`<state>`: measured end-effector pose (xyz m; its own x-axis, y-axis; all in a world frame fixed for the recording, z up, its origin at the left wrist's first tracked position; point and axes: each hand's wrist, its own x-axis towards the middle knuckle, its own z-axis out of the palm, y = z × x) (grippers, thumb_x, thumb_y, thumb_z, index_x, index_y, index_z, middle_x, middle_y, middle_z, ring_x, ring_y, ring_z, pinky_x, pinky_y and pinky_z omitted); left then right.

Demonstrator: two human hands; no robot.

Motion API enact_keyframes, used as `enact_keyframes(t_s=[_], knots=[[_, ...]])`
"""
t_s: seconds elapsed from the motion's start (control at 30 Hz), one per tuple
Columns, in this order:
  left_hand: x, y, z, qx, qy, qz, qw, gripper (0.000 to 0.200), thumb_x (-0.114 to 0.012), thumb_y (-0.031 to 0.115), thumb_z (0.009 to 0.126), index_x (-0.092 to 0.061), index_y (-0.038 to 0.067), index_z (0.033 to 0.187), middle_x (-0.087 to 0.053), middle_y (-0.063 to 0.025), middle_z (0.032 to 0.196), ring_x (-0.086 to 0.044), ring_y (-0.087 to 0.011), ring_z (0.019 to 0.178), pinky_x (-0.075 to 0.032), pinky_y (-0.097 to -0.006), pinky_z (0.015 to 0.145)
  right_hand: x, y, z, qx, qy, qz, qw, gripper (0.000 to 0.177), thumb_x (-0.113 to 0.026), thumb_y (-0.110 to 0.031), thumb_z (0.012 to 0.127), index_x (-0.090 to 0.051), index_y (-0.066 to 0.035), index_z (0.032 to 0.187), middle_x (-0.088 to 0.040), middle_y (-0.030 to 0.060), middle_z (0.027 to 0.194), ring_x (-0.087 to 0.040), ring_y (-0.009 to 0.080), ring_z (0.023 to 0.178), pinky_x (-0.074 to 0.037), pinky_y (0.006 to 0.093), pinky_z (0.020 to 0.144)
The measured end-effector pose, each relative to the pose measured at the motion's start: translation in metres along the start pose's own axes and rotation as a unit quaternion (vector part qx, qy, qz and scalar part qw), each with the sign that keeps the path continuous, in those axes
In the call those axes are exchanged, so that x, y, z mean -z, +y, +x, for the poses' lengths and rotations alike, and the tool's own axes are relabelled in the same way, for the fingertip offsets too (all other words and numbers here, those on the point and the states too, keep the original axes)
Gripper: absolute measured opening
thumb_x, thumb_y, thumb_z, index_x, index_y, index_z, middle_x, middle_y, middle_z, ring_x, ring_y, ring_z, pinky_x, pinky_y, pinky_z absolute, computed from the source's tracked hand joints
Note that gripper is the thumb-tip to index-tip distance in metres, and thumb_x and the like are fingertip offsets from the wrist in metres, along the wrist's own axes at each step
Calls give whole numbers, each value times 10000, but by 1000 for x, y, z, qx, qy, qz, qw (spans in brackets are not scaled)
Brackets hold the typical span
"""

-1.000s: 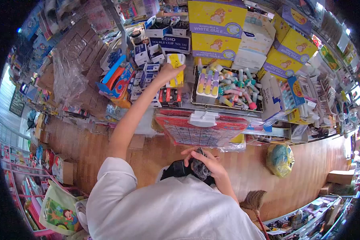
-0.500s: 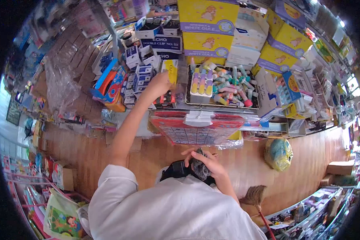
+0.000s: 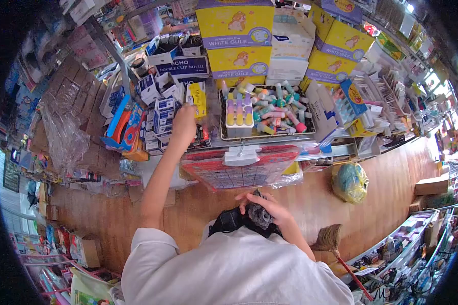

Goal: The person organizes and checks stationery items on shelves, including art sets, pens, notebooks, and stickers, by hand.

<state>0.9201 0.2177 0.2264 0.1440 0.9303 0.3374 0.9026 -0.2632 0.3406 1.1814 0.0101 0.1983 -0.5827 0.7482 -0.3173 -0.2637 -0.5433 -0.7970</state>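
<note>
My left hand (image 3: 184, 123) reaches over the display counter, its fingers curled together at the lower left edge of a yellow box (image 3: 197, 97). The fingertips are partly hidden, and what they hold, if anything, does not show. Small blue-and-white boxes (image 3: 164, 116) stand in stacks just left of this hand. Red-and-black small packs (image 3: 200, 136) lie to its right. Close to my body, my right hand (image 3: 273, 207) is closed around a crumpled dark grey cloth (image 3: 260, 216), in front of a black bag or pouch (image 3: 228, 221) at the waist.
A wire tray (image 3: 269, 136) of colourful glue sticks or small bottles sits right of my left hand. Yellow glue cartons (image 3: 234, 30) rise behind it. Red-edged packs (image 3: 239, 170) hang at the counter front. A yellow bag (image 3: 350, 183) and a broom (image 3: 328, 238) are on the floor side.
The view has shifted, so the counter items appear further left. My left hand has drawn back slightly along the yellow box towards me. My right hand still holds the cloth near my waist.
</note>
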Motion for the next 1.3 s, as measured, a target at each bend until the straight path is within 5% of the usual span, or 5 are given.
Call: enact_keyframes(t_s=[0.4, 0.73, 0.9, 1.07, 1.3], knots=[[38, 52, -38, -57, 127, -154, 978, 437, -552, 24, 871, -436, -10, 1291, -469, -193, 1303, -472, -299, 1204, -401, -355, 986, 4, -11, -3, 49, 70, 39, 996, 350, -529, -335, 934, -599, -20, 1070, -636, 57, 820, -587, 109, 717, -458, 215, 610], [-12, 113, -174, 56, -148, -802, 577, 592, -641, 101, 861, -333, 10, 1359, -431, -120, 1341, -421, -233, 1251, -347, -366, 1042, -31, -71, 12, 357, 111, 51, 926, 518, -359, -442, 976, -515, -6, 1206, -598, 119, 1074, -577, 201, 1006, -457, 331, 875], [-11, 105, -190, 147, -139, -695, 690, 555, -701, 87, 810, -434, -6, 1287, -517, -75, 1232, -501, -166, 1121, -377, -318, 995, -44, -61, -4, 344, 129, -417, 831, 459, -344, -292, 1004, -437, 56, 1289, -527, 187, 1224, -482, 302, 1179, -333, 374, 1027], [-6, 86, -189, 129, -155, -547, 812, 371, -744, 70, 753, -595, -20, 1081, -623, -57, 1014, -566, -138, 971, -430, -285, 890, -28, -35, -35, 294, 344, -415, 789, 429, -417, -316, 988, -583, 71, 907, -595, 149, 711, -600, 300, 689, -439, 415, 649], [4, 95, -180, -35, -306, -466, 829, 346, -762, 85, 744, -622, -31, 1038, -631, -37, 978, -562, -103, 889, -448, -260, 809, -2, -12, -97, 146, 383, -38, 911, 359, -535, -362, 942, -632, -18, 967, -609, 24, 809, -579, 115, 746, -481, 315, 667]])
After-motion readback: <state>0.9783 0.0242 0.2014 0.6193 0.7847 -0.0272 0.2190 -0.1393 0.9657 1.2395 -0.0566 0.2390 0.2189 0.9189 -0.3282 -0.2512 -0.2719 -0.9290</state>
